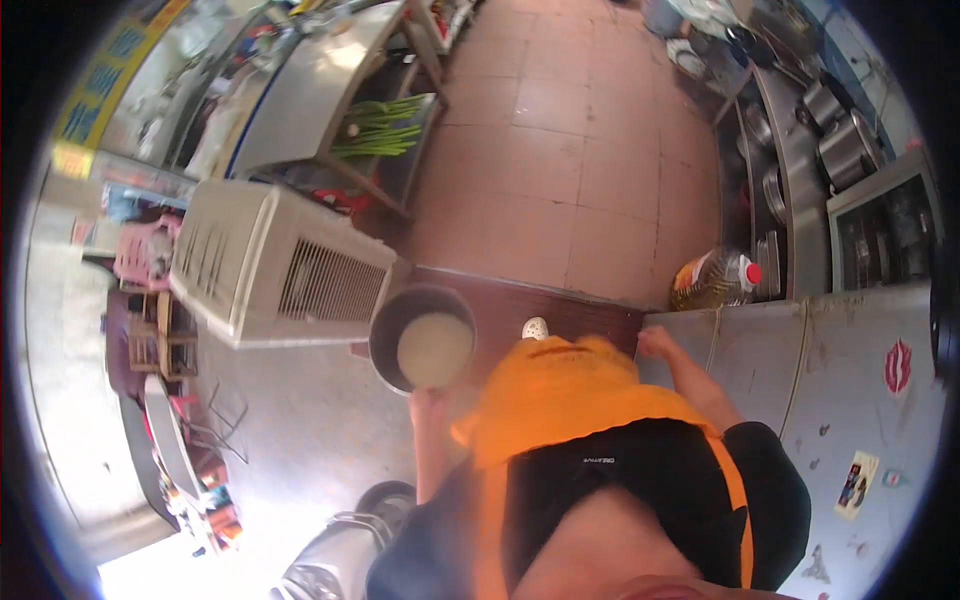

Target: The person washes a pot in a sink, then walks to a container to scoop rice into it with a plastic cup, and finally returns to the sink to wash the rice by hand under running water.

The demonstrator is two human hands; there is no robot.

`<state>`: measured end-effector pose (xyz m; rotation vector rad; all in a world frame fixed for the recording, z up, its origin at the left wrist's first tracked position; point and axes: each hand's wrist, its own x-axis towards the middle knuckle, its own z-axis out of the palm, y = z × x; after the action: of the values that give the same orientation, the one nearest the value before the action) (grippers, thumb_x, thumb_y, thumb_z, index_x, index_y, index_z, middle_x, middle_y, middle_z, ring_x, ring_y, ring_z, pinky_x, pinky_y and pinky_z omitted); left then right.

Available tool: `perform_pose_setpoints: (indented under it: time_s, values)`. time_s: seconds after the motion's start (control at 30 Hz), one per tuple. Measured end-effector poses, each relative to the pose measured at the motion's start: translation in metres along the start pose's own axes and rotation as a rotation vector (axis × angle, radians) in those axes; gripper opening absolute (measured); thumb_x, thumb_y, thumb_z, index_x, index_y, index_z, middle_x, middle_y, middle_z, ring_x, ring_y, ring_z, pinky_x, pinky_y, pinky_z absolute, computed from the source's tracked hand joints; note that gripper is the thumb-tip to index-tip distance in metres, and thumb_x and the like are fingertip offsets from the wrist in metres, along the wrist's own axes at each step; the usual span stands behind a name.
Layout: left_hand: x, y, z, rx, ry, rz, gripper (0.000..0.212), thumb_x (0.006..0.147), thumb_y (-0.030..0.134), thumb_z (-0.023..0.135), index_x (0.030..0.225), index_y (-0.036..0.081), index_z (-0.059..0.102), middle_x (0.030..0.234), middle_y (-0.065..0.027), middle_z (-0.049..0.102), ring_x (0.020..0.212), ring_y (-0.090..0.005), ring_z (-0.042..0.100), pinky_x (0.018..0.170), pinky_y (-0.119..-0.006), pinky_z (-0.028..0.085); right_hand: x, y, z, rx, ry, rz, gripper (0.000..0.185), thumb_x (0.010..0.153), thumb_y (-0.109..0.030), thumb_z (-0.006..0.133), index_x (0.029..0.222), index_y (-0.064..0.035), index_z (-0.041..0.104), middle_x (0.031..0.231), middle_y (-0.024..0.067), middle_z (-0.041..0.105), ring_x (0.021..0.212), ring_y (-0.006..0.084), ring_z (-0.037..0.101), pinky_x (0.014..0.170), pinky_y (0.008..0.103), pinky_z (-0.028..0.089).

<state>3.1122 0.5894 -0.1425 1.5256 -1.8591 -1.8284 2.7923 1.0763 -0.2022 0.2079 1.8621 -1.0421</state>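
My left hand (pixel 426 399) grips the near rim of a round dark-walled pot (pixel 384 341). Whitish, cloudy contents (pixel 436 351) lie inside it; whether this is liquid alone or grain in water cannot be told. The pot hangs in front of my left side, close to the corner of a beige slatted air cooler (pixel 277 262). My right hand (pixel 655 341) is loosely curled at my right, beside the edge of a grey refrigerator (pixel 757 352), with nothing visible in it. Touch between hand and refrigerator cannot be made out. I wear an orange apron (pixel 570 390).
An oil bottle with a red cap (pixel 709 279) stands past the refrigerator. Steel shelving (pixel 806 187) with pots lines the right. Green stalks (pixel 382 127) lie on a shelf under a steel counter (pixel 300 105). A metal-bodied appliance (pixel 337 551) stands behind my left arm. Red tiles (pixel 555 165) stretch ahead.
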Motion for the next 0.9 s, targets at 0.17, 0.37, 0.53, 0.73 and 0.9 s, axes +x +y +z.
perform_pose_setpoints:
  time_s: [0.17,0.37,0.53,0.73,0.9]
  values:
    - [0.137,0.190,0.133,-0.727,-0.116,-0.376,0.025,0.075,0.000,0.046,0.097,-0.012,0.047,0.094,-0.0205,0.053,0.085,-0.0358,0.055,0.066,-0.039,0.053,0.001,0.096,-0.054,0.459,0.037,0.171,0.018,0.084,-0.019,0.048,0.071,-0.0071,0.050,0.058,0.0061,0.050,0.045,0.0170,0.047,0.039,0.0314,0.039]
    - [0.259,0.349,0.275,-0.842,-0.255,-0.423,0.028,0.076,-0.004,0.043,0.103,-0.012,0.044,0.105,-0.0206,0.052,0.091,-0.0316,0.055,0.079,-0.047,0.050,0.060,0.029,-0.108,0.169,0.131,0.506,0.019,0.083,-0.023,0.048,0.080,-0.0052,0.054,0.064,0.0093,0.054,0.054,0.0218,0.051,0.045,0.0362,0.041]
    - [0.315,0.450,0.319,-0.826,-0.261,-0.337,0.044,0.073,-0.001,0.039,0.113,-0.018,0.034,0.113,-0.0318,0.043,0.101,-0.0582,0.042,0.074,-0.045,0.056,0.226,-0.108,-0.216,-0.002,0.267,0.237,0.025,0.083,-0.026,0.048,0.088,-0.0037,0.056,0.069,0.0119,0.057,0.061,0.0258,0.054,0.051,0.0401,0.043]
    - [0.375,0.534,0.367,-0.862,-0.192,-0.364,0.049,0.068,-0.001,0.040,0.114,-0.017,0.034,0.116,-0.0292,0.044,0.102,-0.0509,0.046,0.085,-0.049,0.050,0.429,-0.474,-0.348,0.088,0.469,-0.327,0.026,0.084,-0.023,0.049,0.068,-0.0032,0.056,0.057,0.0061,0.057,0.051,0.0139,0.054,0.047,0.0284,0.044]
    - [0.464,0.642,0.430,-0.812,-0.054,-0.442,0.050,0.068,-0.002,0.040,0.116,-0.013,0.035,0.116,-0.0256,0.045,0.102,-0.0462,0.048,0.083,-0.057,0.048,0.524,-0.719,-0.398,0.220,0.450,-0.608,0.020,0.087,-0.020,0.049,0.078,-0.0029,0.056,0.064,0.0034,0.058,0.055,0.0101,0.053,0.050,0.0264,0.044]
